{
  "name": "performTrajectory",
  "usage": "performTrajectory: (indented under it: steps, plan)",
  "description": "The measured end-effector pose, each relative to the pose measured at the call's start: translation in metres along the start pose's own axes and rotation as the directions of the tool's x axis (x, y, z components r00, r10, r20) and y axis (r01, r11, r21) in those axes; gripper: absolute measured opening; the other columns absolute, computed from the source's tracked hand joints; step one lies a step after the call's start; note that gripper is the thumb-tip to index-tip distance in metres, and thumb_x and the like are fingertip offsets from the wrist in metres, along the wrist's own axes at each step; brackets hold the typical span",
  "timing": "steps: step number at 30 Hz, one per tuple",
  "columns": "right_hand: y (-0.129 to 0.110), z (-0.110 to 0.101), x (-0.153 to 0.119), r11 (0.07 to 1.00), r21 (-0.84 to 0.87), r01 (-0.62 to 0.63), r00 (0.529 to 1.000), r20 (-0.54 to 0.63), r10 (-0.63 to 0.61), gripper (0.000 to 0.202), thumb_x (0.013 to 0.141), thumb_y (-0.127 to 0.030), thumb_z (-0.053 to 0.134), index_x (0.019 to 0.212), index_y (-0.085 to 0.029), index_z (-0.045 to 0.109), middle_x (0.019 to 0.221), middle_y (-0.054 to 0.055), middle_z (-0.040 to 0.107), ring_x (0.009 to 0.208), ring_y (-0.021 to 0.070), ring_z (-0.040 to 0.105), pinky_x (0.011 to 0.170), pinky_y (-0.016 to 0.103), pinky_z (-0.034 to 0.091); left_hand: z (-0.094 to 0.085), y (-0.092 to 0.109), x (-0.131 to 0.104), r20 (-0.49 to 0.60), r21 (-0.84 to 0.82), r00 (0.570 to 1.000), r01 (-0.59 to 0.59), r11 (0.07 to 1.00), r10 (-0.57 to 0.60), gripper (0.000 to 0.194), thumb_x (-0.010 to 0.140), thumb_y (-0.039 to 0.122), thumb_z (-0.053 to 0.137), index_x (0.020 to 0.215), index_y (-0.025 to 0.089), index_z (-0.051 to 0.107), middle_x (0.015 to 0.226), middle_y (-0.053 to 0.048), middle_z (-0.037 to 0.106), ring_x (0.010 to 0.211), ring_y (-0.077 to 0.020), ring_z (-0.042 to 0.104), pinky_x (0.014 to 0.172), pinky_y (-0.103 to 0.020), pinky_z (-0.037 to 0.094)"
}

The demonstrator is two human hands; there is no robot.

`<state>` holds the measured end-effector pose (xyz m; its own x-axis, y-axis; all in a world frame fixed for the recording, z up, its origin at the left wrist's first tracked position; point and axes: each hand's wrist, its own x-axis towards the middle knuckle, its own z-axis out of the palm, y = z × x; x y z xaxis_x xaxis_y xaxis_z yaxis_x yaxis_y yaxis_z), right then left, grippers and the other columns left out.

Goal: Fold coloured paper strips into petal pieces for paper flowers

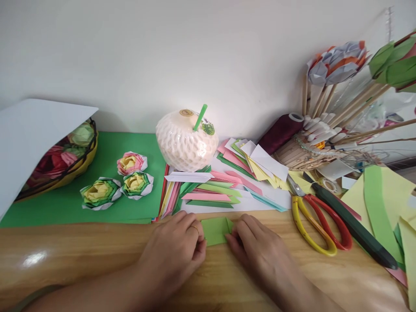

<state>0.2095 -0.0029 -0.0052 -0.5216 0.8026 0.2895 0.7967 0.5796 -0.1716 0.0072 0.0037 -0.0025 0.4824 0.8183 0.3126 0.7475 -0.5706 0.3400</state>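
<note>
A small piece of light green paper lies on the wooden table between my two hands, its right corner folded up. My left hand grips the left end, fingers curled and a ring on one of them. At the right end, my right hand pinches the folded corner between thumb and fingers. Just beyond the hands are several folded paper strips in pink, green and white. Farther back to the right sits a heap of more folded papers.
A wrapped coconut with a green straw stands at the back. Paper flowers rest on green sheets at left, near a basket partly under white paper. Scissors, a dark-handled cutter and a thread spool lie right.
</note>
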Motion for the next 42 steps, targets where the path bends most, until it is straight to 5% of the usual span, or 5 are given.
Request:
performTrajectory:
  steps: [9, 15, 24, 36, 42]
  plan:
    - [0.003, -0.002, -0.001, 0.995, 0.098, -0.023, 0.999, 0.031, 0.020, 0.024, 0.099, -0.024, 0.033, 0.079, -0.020, 0.043, 0.073, 0.001, 0.052, 0.060, 0.0137, 0.051, 0.051, 0.025, 0.036, -0.006, 0.003, 0.002, 0.161, 0.104, 0.980, -0.135, 0.985, 0.117, 0.018, 0.075, 0.007, 0.060, 0.082, 0.023, 0.056, 0.076, 0.003, 0.059, 0.067, -0.0178, 0.057, 0.053, -0.026, 0.036]
    - [0.005, -0.004, -0.002, 0.991, 0.134, 0.013, 1.000, 0.010, -0.015, 0.027, 0.099, -0.024, 0.033, 0.075, -0.020, 0.044, 0.071, 0.001, 0.052, 0.061, 0.0142, 0.049, 0.051, 0.024, 0.035, 0.004, 0.004, -0.008, 0.009, 0.174, 0.990, -0.141, 0.975, 0.142, 0.024, 0.091, 0.025, 0.055, 0.068, 0.019, 0.053, 0.063, 0.003, 0.047, 0.057, -0.0134, 0.049, 0.048, -0.025, 0.033]
    - [0.008, -0.007, -0.004, 0.971, 0.235, -0.050, 0.997, 0.063, 0.036, 0.023, 0.095, -0.019, 0.039, 0.072, -0.021, 0.043, 0.071, 0.001, 0.050, 0.061, 0.0133, 0.048, 0.053, 0.023, 0.038, -0.001, -0.005, -0.020, 0.102, 0.278, 0.887, -0.460, 0.843, 0.451, 0.029, 0.093, 0.008, 0.036, 0.116, 0.009, 0.054, 0.076, -0.006, 0.055, 0.074, -0.0216, 0.057, 0.057, -0.030, 0.044]
    - [0.011, -0.009, -0.005, 0.958, 0.284, 0.030, 0.999, 0.009, -0.034, 0.022, 0.094, -0.015, 0.042, 0.078, -0.018, 0.056, 0.079, 0.004, 0.056, 0.075, 0.0159, 0.052, 0.064, 0.026, 0.044, -0.002, -0.028, -0.033, 0.108, 0.153, 0.906, -0.421, 0.894, 0.409, 0.032, 0.102, 0.021, 0.026, 0.114, 0.019, 0.055, 0.093, -0.003, 0.063, 0.085, -0.0168, 0.058, 0.073, -0.028, 0.050]
    - [0.013, -0.011, -0.004, 0.956, 0.291, 0.029, 0.999, 0.013, -0.034, 0.015, 0.093, -0.016, 0.044, 0.088, -0.018, 0.058, 0.089, 0.006, 0.057, 0.080, 0.0177, 0.053, 0.068, 0.029, 0.047, -0.014, -0.031, -0.028, 0.231, -0.236, 0.957, -0.122, 0.964, 0.178, 0.022, 0.102, 0.032, 0.034, 0.099, 0.022, 0.054, 0.092, 0.002, 0.062, 0.087, -0.0122, 0.059, 0.078, -0.023, 0.048]
